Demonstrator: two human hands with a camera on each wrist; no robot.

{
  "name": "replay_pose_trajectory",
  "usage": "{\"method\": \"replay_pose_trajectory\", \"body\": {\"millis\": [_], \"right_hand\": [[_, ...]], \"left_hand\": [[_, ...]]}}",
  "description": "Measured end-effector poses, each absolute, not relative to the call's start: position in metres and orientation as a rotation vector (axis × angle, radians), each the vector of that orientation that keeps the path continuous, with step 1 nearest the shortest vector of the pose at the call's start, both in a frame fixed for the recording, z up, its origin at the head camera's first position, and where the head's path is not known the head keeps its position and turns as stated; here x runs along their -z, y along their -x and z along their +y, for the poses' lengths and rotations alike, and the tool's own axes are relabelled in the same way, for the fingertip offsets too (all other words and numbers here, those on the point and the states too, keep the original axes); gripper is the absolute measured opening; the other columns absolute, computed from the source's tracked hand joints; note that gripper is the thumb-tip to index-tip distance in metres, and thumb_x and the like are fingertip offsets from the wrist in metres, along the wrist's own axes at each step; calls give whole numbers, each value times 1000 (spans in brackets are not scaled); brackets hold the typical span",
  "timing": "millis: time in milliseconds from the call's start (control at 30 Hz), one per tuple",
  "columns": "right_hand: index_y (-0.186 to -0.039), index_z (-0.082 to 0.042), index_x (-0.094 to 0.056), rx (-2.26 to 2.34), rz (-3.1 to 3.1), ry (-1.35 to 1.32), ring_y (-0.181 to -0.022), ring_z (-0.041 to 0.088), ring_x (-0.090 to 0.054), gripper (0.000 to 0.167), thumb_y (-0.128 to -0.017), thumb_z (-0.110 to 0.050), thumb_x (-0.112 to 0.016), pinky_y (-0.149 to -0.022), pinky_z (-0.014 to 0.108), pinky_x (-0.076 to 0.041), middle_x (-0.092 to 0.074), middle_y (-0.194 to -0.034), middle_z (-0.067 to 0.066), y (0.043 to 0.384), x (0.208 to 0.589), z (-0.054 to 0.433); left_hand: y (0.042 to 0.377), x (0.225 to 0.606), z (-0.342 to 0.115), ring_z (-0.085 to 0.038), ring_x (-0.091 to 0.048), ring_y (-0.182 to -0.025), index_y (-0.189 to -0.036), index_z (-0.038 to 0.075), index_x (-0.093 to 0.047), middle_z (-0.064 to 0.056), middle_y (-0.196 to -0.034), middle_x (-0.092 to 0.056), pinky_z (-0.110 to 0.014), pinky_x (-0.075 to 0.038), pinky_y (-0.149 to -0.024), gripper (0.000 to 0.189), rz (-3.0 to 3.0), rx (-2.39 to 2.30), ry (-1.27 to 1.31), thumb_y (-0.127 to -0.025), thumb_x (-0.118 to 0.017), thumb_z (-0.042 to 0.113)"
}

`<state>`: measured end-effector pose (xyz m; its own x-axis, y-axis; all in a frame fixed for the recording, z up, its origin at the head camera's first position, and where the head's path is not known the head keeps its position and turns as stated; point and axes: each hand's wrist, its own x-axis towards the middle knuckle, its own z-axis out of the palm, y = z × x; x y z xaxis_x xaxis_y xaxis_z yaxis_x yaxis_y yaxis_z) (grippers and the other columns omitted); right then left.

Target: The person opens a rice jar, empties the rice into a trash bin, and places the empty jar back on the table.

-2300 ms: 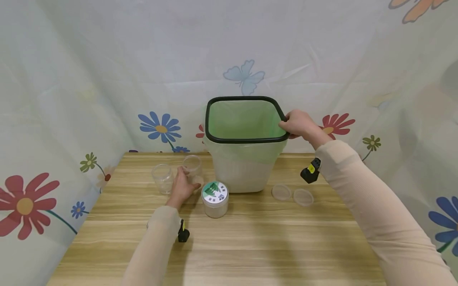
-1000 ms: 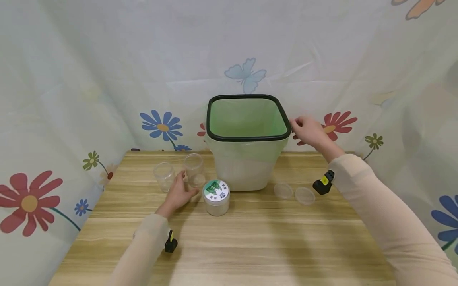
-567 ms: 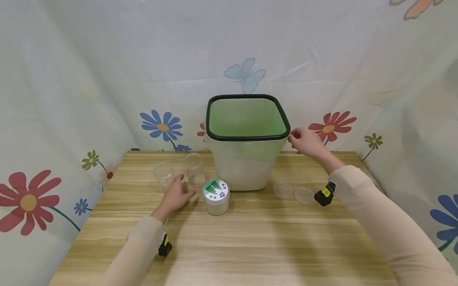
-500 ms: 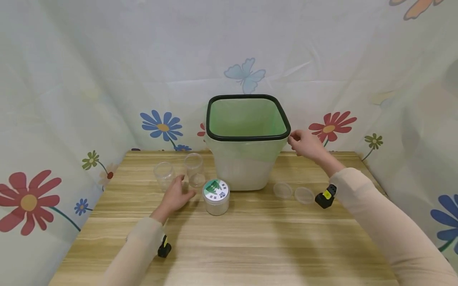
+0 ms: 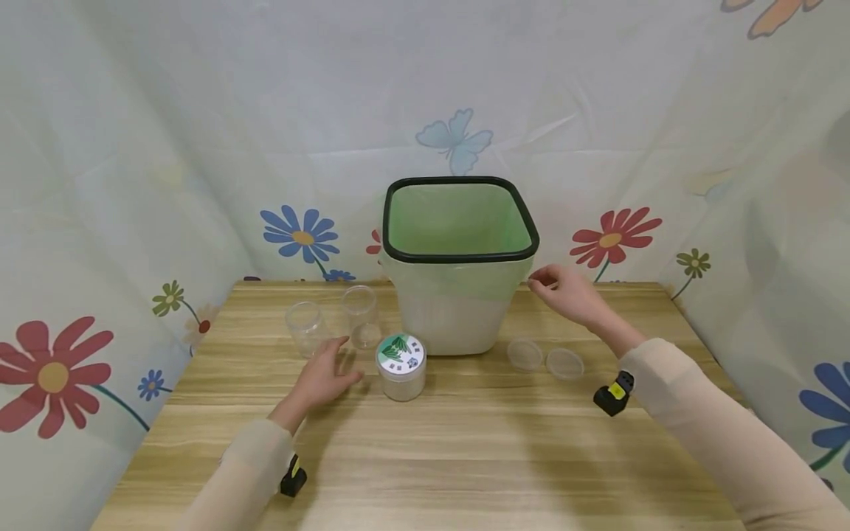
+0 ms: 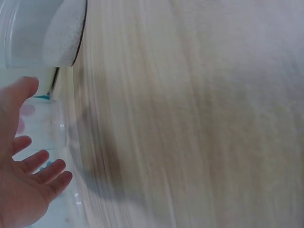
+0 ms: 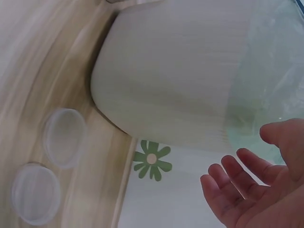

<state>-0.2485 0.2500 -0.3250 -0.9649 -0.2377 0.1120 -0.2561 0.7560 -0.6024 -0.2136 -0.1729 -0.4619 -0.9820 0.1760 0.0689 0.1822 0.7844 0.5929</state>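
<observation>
My left hand point(image 5: 321, 377) hovers over the wooden table, fingers relaxed and spread, holding nothing. Just beyond it stand two clear plastic jars without lids, a left jar point(image 5: 304, 321) and a right jar point(image 5: 359, 304). To its right is a lidded jar point(image 5: 401, 383) with a green and white label on top and pale contents. My right hand point(image 5: 569, 295) is beside the trash can point(image 5: 451, 324), loosely curled with nothing in it. A green bag point(image 5: 458, 277) lines the can and folds over its outside, under a black rim ring point(image 5: 458, 258).
Two clear round lids, one nearer the can point(image 5: 524, 355) and one farther right point(image 5: 565, 363), lie flat on the table point(image 5: 425, 464). Behind the table hangs a flowered curtain point(image 5: 319, 110). A small black camera sits on each wrist.
My right hand has let go of the can's rim and moved down and to the right. The left hand has drawn back from the right clear jar toward me.
</observation>
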Motion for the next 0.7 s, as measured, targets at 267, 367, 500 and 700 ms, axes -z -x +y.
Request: {"method": "replay_pose_trajectory", "body": {"millis": [267,367,500,700], "right_hand": [[-116,1,-55,-1019,-2938,-443,-101,35,-58,35,-95,-27,-49,-83,46,-50,-60,-112,20,238,339,248],[-114,0,-57,-1004,-2922,-456,-99,34,-60,34,-94,-26,-51,-82,45,-51,-61,-110,19,236,343,246],[-113,0,-58,-987,-2907,-485,-97,33,-61,32,-92,-25,-54,-80,44,-52,-63,-108,18,232,349,243],[-111,1,-59,-999,-2867,-564,-96,31,-62,28,-91,-18,-56,-81,43,-52,-63,-107,17,227,355,235]], "left_hand": [[202,460,-170,-40,-33,-129,-139,4,-36,-21,-141,-37,-55,-28,-105,79,-2976,998,351,-76,-73,33],[198,462,-169,-40,-34,-129,-138,4,-37,-21,-140,-38,-54,-29,-105,80,-2972,1029,374,-74,-75,32],[194,465,-166,-39,-36,-128,-140,4,-34,-20,-141,-38,-53,-32,-103,87,-2965,1089,385,-70,-78,33],[195,471,-161,-36,-38,-128,-141,4,-31,-19,-141,-38,-51,-33,-103,96,-2930,1205,417,-64,-82,31]]}}
